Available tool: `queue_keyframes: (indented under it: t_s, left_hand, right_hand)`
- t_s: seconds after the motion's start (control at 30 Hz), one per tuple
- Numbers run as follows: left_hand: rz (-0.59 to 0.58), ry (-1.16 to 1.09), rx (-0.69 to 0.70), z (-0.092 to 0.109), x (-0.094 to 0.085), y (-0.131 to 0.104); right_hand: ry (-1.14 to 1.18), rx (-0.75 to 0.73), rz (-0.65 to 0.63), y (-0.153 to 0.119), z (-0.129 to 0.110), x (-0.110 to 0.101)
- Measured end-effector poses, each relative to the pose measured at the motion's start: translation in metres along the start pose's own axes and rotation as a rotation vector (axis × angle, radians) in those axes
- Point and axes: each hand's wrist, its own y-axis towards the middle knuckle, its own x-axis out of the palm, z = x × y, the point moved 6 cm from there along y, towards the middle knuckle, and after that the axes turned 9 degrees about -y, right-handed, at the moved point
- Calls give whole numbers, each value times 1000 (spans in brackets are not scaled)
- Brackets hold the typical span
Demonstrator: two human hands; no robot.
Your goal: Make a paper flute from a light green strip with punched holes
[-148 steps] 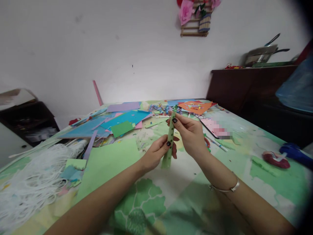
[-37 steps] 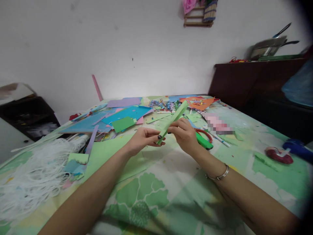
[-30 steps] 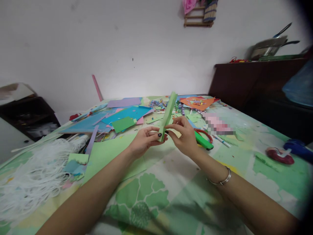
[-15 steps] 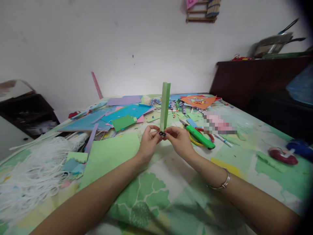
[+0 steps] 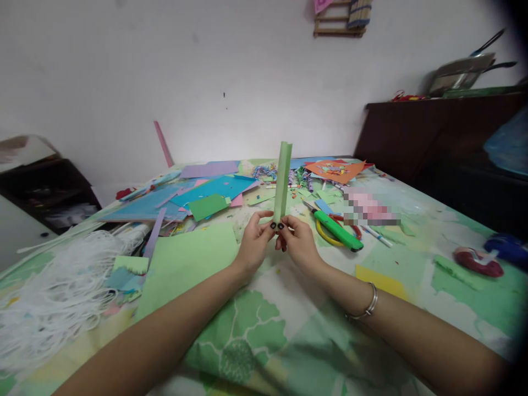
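i see the left hand (image 5: 256, 242) and right hand (image 5: 300, 242) pinching the lower end of an upright folded green strip (image 5: 282, 181); the green cutter (image 5: 338, 230) lies to the right; white cord (image 5: 61, 297) sprawls at the near left.

Cord (image 5: 53, 297) left of sheet (image 5: 190, 256) | cutter (image 5: 339, 231) on scissors (image 5: 324, 236), right of strip (image 5: 282, 179)

Both hands bare, no gloves. Left hand (image 5: 253, 242): dark polish on thumbnail, glossy. Right hand (image 5: 300, 242): same dark polish. Slim silver-toned bangle (image 5: 373, 300) around right wrist, small knob-like detail on band. Forearms uncovered; no sleeves in view.
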Motion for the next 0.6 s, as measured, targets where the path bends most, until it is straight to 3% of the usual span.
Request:
queue_keyframes:
  t_s: [0.27,0.43,0.6]
  left_hand:
    - [-7,244,123,-1,-4,0]
    - [-80,63,40,1,1,3]
    - [-54,-105,-3,-4,0,6]
  right_hand:
    - [12,-26,0,2,-4,-2]
    - [108,11,-32,4,-5,-1]
    - [224,82,-33,3,-6,-1]
